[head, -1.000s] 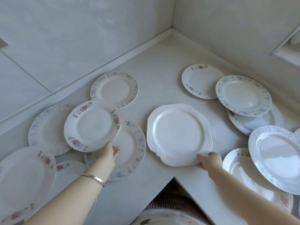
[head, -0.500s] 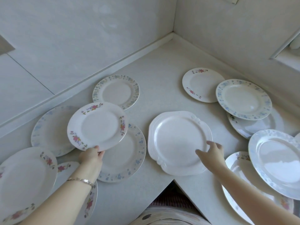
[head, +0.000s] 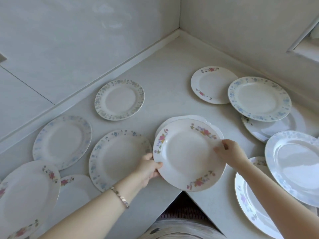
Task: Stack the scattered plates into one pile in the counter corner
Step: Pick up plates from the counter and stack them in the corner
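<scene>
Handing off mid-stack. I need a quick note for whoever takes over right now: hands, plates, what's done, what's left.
Left hand grips the left rim of the pink-flowered plate; right hand pinches its right rim.
That plate is over the white scalloped plate, near the front edge of the counter; contact unclear.
Done: at most a two-plate pile started.
Left: other plates lie scattered on both sides, some overlapping; gather all into the corner.

Round pink-flowered plate [head: 189, 155] over scalloped white plate [head: 195, 117], other floral plates [head: 119, 100] scattered flat around, some overlapping
</scene>
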The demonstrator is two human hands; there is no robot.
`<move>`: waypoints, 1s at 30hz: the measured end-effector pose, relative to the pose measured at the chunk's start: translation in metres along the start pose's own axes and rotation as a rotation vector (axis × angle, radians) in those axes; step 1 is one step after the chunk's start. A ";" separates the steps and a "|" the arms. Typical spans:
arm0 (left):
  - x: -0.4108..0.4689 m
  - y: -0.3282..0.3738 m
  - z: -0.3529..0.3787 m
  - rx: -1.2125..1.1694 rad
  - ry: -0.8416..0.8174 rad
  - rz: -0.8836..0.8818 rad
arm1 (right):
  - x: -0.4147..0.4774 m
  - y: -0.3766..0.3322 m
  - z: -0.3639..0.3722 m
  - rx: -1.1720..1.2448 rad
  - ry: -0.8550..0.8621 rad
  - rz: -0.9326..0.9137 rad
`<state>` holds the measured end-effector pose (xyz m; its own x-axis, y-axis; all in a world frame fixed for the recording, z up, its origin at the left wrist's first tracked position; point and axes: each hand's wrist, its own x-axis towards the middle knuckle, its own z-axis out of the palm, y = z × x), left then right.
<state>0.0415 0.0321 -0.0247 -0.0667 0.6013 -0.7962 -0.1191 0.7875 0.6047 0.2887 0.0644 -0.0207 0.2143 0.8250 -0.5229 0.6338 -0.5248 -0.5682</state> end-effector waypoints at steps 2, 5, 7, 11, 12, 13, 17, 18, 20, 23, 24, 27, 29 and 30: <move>0.013 -0.001 0.010 0.103 0.007 -0.023 | 0.001 0.016 -0.001 -0.014 0.018 0.053; 0.028 0.003 0.021 0.235 0.019 -0.034 | 0.007 0.029 0.002 0.019 0.062 0.090; 0.033 0.007 0.025 0.384 0.035 0.000 | 0.013 0.031 0.005 0.047 0.092 0.109; 0.038 0.013 0.029 0.629 0.061 0.010 | 0.021 0.029 0.005 0.072 0.133 0.065; 0.040 0.014 0.030 0.666 0.075 0.017 | 0.023 0.028 0.004 0.072 0.128 0.064; 0.039 0.016 0.032 0.709 0.094 0.031 | 0.024 0.026 0.004 0.071 0.126 0.066; 0.040 0.020 0.040 0.905 0.164 0.079 | 0.032 0.026 0.002 0.058 0.122 0.103; 0.040 0.019 0.042 0.952 0.178 0.078 | 0.034 0.026 0.002 0.046 0.119 0.112; 0.040 0.019 0.046 1.008 0.199 0.076 | 0.036 0.025 0.003 0.015 0.119 0.119; 0.042 0.017 0.051 1.057 0.219 0.094 | 0.035 0.023 0.005 -0.036 0.138 0.101; 0.042 0.016 0.052 1.095 0.225 0.117 | 0.034 0.021 0.005 -0.066 0.139 0.096; 0.037 0.014 0.053 1.196 0.230 0.192 | 0.031 0.016 0.008 -0.181 0.142 0.095; 0.036 0.013 0.054 1.226 0.230 0.198 | 0.029 0.013 0.011 -0.279 0.153 0.090; 0.035 0.013 0.053 1.242 0.225 0.195 | 0.027 0.013 0.013 -0.340 0.157 0.079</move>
<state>0.0906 0.0705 -0.0442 -0.1586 0.7802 -0.6050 0.9056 0.3590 0.2256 0.2929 0.0776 -0.0503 0.3667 0.8207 -0.4381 0.8156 -0.5102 -0.2730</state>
